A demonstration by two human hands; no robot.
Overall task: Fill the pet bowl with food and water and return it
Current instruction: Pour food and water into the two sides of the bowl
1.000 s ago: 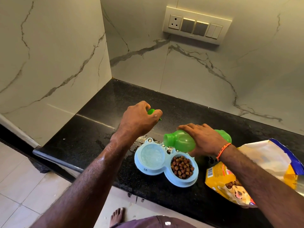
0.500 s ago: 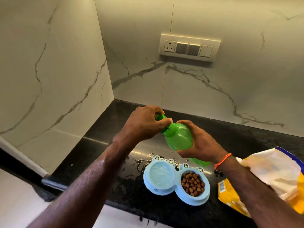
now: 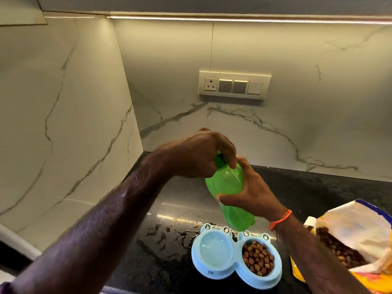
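Spreading across the lower frame, the black counter [image 3: 318,187] is being shown wet, with water pooled just behind the pet bowl [image 3: 235,270]. To the right, an open kibble bag [image 3: 352,240] is lying close beside the bowl. The bowl itself is sitting near the counter's front edge, its left well holding water and its right well holding kibble, so the filling is judged to be done and only the return is left. Above it, a green bottle [image 3: 228,187] is being held upright in the air by the right hand [image 3: 252,194], whose fingers are clenched round the body, while the left hand [image 3: 197,155] is closed over the cap [image 3: 218,160], apparently screwing it on.

A wet grip could let the bottle slip onto the bowl and scatter kibble. Lifting the bowl tilted would likely spill water over the front edge. Open room is being left toward the left corner; the right side is being crowded by the bag.
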